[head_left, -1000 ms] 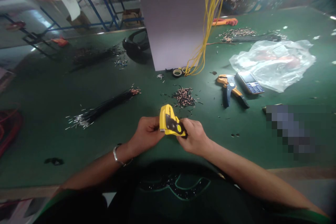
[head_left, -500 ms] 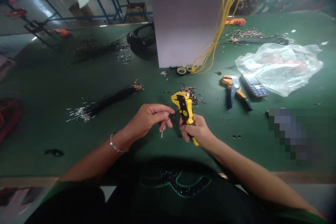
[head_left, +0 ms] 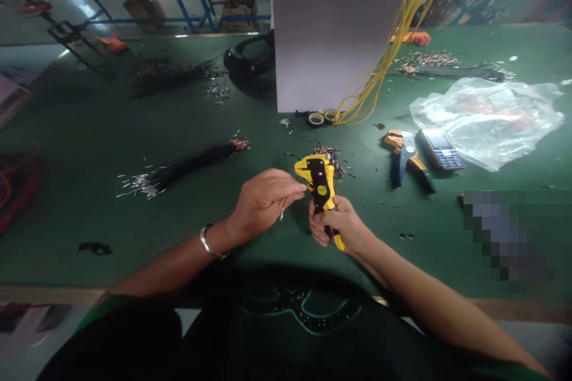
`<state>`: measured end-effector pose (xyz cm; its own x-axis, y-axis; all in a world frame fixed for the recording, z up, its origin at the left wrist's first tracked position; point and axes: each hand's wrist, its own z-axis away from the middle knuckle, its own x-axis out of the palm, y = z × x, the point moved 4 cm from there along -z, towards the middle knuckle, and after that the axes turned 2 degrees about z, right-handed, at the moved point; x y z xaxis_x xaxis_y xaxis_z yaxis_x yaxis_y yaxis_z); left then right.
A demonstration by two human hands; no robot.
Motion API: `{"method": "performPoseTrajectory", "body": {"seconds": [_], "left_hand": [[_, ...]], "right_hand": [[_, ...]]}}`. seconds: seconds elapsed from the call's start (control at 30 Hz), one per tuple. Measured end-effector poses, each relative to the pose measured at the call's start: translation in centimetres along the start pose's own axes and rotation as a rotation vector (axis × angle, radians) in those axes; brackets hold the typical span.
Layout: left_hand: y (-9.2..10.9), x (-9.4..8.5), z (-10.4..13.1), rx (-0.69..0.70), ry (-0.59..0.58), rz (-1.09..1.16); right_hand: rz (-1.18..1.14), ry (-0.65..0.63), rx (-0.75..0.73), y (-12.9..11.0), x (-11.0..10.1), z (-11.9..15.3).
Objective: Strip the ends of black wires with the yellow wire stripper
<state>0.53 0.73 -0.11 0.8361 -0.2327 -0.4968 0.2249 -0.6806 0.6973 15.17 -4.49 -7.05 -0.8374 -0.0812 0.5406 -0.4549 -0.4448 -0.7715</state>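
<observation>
My left hand (head_left: 268,197) pinches a thin dark wire (head_left: 283,207), whose pale end hangs below the fingers. Its fingertips are right beside the jaws of a yellow-and-black wire stripper (head_left: 320,181). Wrapped round the tool's handles is my right hand (head_left: 337,223); the tool's head points up and to the left. Behind the tool lies a small heap of short dark and coppery wire bits (head_left: 337,161). To the left, a bundle of black wires (head_left: 190,165) rests on the green table (head_left: 156,274), with silvery ends at left and copper ends at right.
A grey panel (head_left: 335,36) stands behind, with yellow wires (head_left: 382,80) hanging beside it. Two tape rolls (head_left: 316,119) sit at its foot. On the right are an orange-and-blue tool (head_left: 407,155), a keypad phone (head_left: 441,149) and a clear plastic bag (head_left: 487,116).
My left hand's fingers have closed together, and its fingertips have moved right, up against the stripper's jaws. The view has shifted slightly, so the table items appear farther right.
</observation>
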Motion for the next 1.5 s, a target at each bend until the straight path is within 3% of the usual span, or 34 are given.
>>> {"method": "performPoseTrajectory", "body": {"seconds": [0.17,0.5,0.77,0.87,1.2,1.5], "left_hand": [[0.2,-0.5,-0.2,-0.172,0.042,0.116],[0.2,-0.5,-0.3,-0.337,0.05,0.316],[-1.1,1.4,0.0,-0.528,0.087,0.96],[-1.5,1.9,0.1,-0.6,0.08,1.086],[-1.3,1.4,0.0,-0.607,0.011,1.099],[-1.5,1.9,0.3,-0.67,-0.041,1.134]], "right_hand": [[-0.025,-0.051,0.005,0.2,0.1,0.0],[0.006,-0.045,0.008,0.6,0.1,0.0],[0.11,-0.027,-0.019,0.6,0.4,0.2],[0.185,0.019,-0.056,0.7,0.1,0.2],[0.416,0.156,-0.144,0.9,-0.2,0.2],[0.789,0.205,-0.312,0.1,-0.1,0.6]]}}
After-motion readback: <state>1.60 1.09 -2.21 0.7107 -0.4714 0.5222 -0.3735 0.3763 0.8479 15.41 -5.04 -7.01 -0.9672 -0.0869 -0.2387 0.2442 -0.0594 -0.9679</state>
